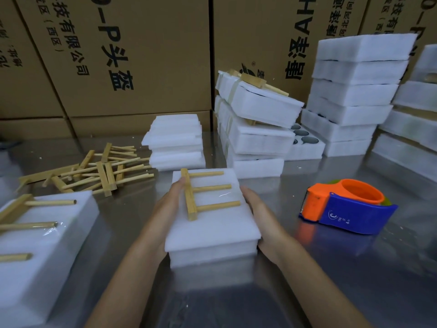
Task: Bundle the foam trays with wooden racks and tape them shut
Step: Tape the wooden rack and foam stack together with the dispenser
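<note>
Centrally, a white rectangular foam tray bundle (212,223) is held over the shiny metal tabletop (354,268), near the front edge. A pale wooden rack (198,195) with three dowel prongs is laid flat on its top, the crossbar toward the left, the prongs pointing right. Clear tape is seen glinting across the prongs.

The left hand (170,202) is clasped against the bundle's left side, thumb pressed by the rack's crossbar. The right hand (256,207) is wrapped around the right side, fingers curled under the edge.

Just right, an orange-and-blue tape dispenser (347,207) is set on the tabletop, apart from the bundle. At far left, another foam block with a taped wooden rack (35,228) is seen. Behind it, a loose heap of wooden racks (94,171) is scattered. A short stack of thin foam sheets (176,143) is placed beyond the bundle. Further right, finished taped bundles (255,124) are piled unevenly, and taller stacks of foam trays (354,91) are ranged beside them. Brown printed cardboard cartons (118,55) are stacked along the back.
</note>
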Tool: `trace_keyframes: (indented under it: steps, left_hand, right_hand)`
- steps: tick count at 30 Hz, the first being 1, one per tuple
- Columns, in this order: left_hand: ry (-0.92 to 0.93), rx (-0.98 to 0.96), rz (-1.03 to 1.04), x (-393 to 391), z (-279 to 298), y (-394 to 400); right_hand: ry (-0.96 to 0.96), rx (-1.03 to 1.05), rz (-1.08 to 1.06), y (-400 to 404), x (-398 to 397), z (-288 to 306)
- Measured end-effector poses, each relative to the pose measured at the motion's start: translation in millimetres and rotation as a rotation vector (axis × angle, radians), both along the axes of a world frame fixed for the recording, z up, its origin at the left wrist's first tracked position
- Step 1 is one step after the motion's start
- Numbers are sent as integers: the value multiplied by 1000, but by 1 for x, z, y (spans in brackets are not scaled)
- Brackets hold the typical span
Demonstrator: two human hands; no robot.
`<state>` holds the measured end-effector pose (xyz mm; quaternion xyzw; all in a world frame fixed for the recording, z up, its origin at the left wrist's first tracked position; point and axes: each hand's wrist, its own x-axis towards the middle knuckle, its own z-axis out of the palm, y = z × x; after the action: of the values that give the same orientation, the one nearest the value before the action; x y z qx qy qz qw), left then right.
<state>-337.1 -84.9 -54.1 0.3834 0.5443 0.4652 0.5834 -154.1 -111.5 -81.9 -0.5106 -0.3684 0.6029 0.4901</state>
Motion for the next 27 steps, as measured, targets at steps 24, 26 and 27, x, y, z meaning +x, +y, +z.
trace_keyframes:
  steps: [24,26,27]
  left_hand:
    - [-267,242,-140,-11,13,-18]
    - [-282,205,-148,-13,10,-17]
    - [-283,191,-164,-13,9,-16]
  right_hand:
    - [303,289,-33,-18,13,14]
    - [315,160,81,-25,13,15]
    - [321,111,132,-28,12,15]
